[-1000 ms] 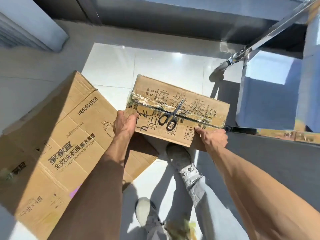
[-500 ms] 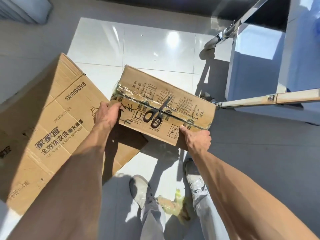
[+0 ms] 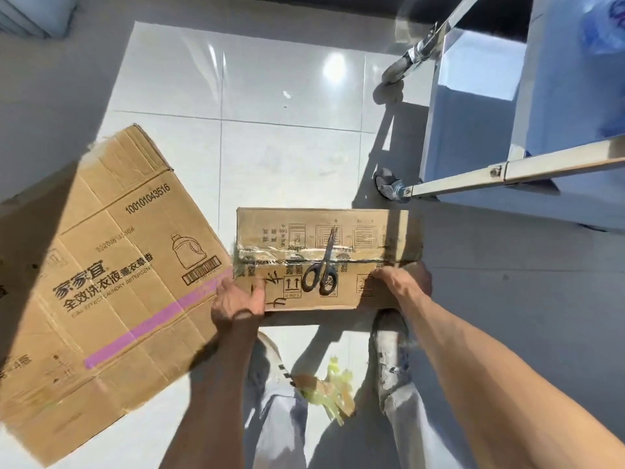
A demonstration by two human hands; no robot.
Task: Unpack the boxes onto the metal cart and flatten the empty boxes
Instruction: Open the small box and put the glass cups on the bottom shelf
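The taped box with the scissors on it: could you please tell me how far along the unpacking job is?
Done, apparently: the large detergent box lies flattened on the floor. In hand: the left hand and right hand grip the small box by its near corners, scissors resting on its unbroken tape. Left: cut the tape, unpack onto the metal cart, then flatten this box.
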